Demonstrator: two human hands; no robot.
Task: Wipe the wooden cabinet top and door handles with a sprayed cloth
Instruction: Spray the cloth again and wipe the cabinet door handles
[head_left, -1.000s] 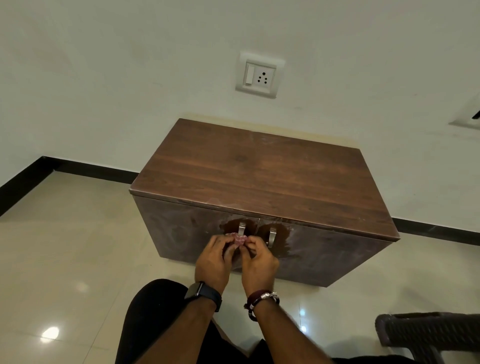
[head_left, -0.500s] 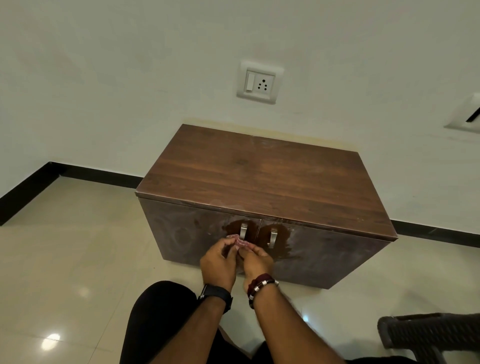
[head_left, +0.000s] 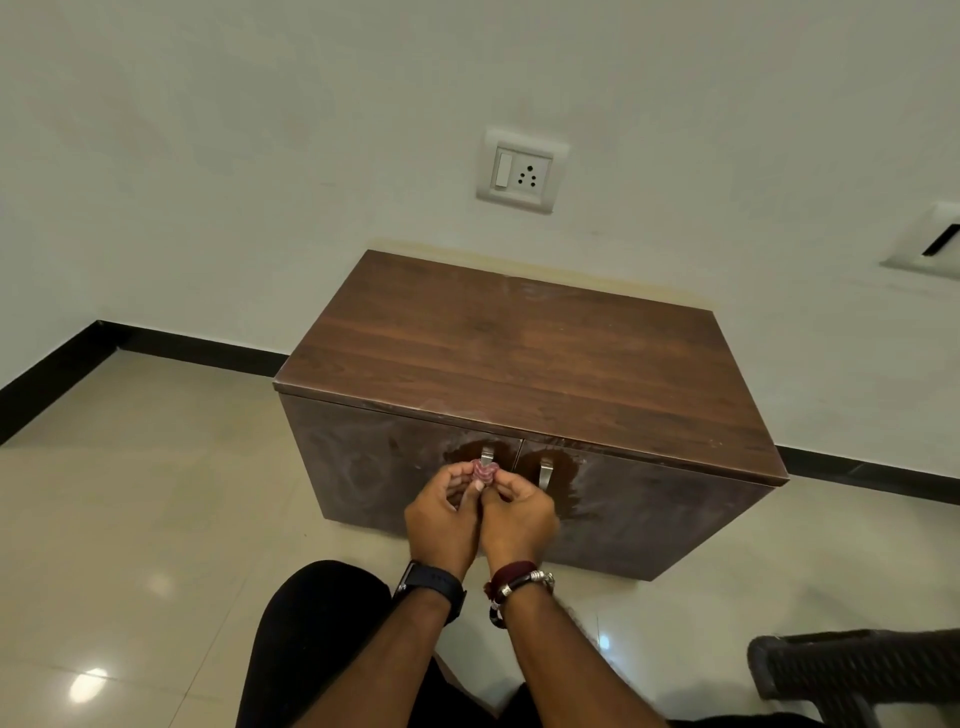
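A low wooden cabinet stands against the wall, its two doors closed. Dark wet patches surround the two metal handles. A small pink-and-red cloth is bunched around the lower part of the left handle. My left hand and my right hand sit side by side in front of the doors, and both pinch the cloth at their fingertips. The right handle is bare, just right of my right hand.
A switch-and-socket plate is on the wall above the cabinet. A dark woven chair juts in at the bottom right. My dark-clad knee is below my hands on the glossy tiled floor.
The view has shifted slightly. Both hands stay together at the left handle with the cloth, which now sits a little higher on it.
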